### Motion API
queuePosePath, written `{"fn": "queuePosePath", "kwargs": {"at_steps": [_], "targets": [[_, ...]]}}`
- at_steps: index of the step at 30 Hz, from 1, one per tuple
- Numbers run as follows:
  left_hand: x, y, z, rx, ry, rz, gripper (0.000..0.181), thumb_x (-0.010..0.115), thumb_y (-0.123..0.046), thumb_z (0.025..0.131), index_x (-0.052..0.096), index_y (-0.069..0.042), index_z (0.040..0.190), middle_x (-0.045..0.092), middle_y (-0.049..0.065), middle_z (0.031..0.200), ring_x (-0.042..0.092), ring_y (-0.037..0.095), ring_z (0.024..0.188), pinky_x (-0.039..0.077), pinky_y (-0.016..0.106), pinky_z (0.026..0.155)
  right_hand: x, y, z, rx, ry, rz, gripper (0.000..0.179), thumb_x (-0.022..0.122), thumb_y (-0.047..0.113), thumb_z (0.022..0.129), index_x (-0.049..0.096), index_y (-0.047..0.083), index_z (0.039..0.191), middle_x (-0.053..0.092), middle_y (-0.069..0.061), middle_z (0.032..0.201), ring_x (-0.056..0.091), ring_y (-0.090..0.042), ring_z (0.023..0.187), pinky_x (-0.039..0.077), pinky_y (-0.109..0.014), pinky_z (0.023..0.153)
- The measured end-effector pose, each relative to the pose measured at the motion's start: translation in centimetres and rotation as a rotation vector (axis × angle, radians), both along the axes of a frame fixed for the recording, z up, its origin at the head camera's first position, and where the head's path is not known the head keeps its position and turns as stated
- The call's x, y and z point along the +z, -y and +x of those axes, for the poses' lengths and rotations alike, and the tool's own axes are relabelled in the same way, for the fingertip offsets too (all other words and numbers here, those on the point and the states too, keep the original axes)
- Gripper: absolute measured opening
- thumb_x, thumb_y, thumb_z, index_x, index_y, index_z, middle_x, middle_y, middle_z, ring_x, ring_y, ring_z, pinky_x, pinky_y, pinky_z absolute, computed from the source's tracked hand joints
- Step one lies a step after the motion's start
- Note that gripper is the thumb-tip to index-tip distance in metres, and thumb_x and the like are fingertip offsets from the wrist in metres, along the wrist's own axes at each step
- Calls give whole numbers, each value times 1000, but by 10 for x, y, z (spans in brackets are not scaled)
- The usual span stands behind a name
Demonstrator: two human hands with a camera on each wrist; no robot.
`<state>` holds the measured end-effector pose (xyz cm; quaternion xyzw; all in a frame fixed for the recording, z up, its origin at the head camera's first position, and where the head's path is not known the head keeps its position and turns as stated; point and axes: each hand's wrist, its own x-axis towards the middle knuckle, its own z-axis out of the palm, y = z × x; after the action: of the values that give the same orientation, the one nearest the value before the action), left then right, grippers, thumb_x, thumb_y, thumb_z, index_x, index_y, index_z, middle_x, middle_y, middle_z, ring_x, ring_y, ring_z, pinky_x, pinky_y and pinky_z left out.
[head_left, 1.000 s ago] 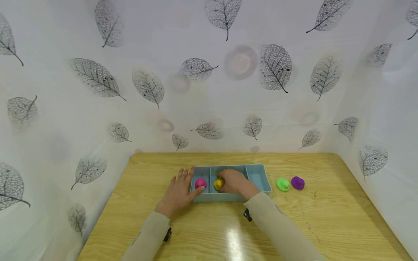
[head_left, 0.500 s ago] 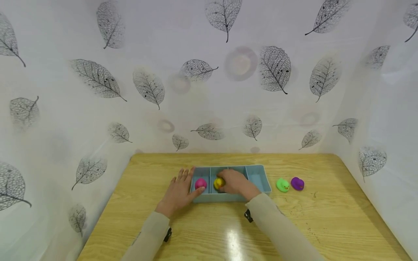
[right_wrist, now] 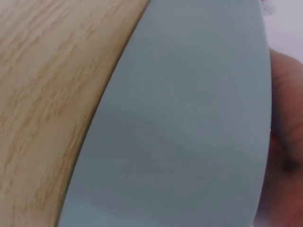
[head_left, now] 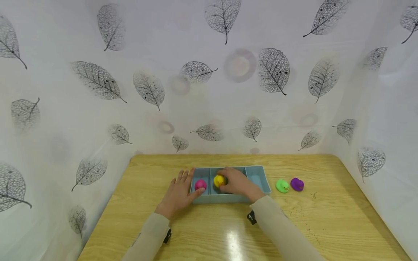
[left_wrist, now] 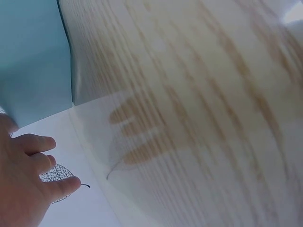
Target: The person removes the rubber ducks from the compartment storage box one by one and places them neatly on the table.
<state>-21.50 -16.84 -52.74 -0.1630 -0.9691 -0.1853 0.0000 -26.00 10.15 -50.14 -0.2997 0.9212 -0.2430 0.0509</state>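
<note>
A blue-grey divided box (head_left: pixel 215 199) stands on the wooden table. My left hand (head_left: pixel 177 194) rests against its left end with fingers extended, the thumb lying over the front rim. Near that thumb, a round pink toy (head_left: pixel 199 184) sits in the leftmost compartment. Over the second compartment from the left, my right hand (head_left: pixel 241 184) pinches a yellow toy duck (head_left: pixel 219 180) between thumb and fingers. The left wrist view shows the left fingers beside the box wall (left_wrist: pixel 33 61). In the right wrist view the box wall (right_wrist: pixel 175 109) hides most of the right hand.
To the right of the box, a green toy duck (head_left: pixel 282 186) and a purple toy duck (head_left: pixel 297 184) lie on the table (head_left: pixel 326 217). A white leaf-print sheet (head_left: pixel 209 105) hangs behind the table and along both sides.
My right hand has raised the yellow toy duck slightly from lower in its compartment. The left hand stays at the box's left end.
</note>
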Motion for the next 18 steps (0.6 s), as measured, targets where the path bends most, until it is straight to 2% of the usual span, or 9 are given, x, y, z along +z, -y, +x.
{"fn": "queuePosePath", "kwargs": {"at_steps": [4, 9, 14, 18], "targets": [[0, 0, 0, 6, 19, 4, 97, 45, -74, 101, 16, -12, 170, 33, 25, 169, 21, 45, 162, 26, 70, 125, 0, -7, -1, -16, 40, -119, 57, 80, 17, 85, 67, 2, 138, 70, -8, 119, 61, -17, 92, 56, -37, 86], [-1, -1, -1, 3, 19, 12, 97, 47, -72, 101, 16, -12, 170, 35, 26, 168, 22, 46, 161, 26, 71, 124, 5, -16, 2, -37, 90, -203, 57, 78, 19, 84, 66, 4, 138, 66, -5, 114, 53, -13, 81, 49, -26, 70], [-3, 0, -2, 3, 12, 17, 97, 47, -72, 101, 17, -12, 170, 35, 26, 168, 23, 46, 161, 27, 71, 124, 14, -24, 6, -35, 96, -266, 58, 78, 14, 83, 66, 1, 138, 65, -5, 109, 51, -13, 75, 46, -24, 65], [-5, -1, -2, 4, 1, 20, 96, 48, -72, 101, 18, -12, 170, 36, 25, 167, 23, 46, 161, 27, 71, 123, 21, -32, 10, -28, 89, -272, 61, 77, 15, 81, 65, 1, 139, 64, -4, 109, 53, -14, 76, 47, -24, 65]]}}
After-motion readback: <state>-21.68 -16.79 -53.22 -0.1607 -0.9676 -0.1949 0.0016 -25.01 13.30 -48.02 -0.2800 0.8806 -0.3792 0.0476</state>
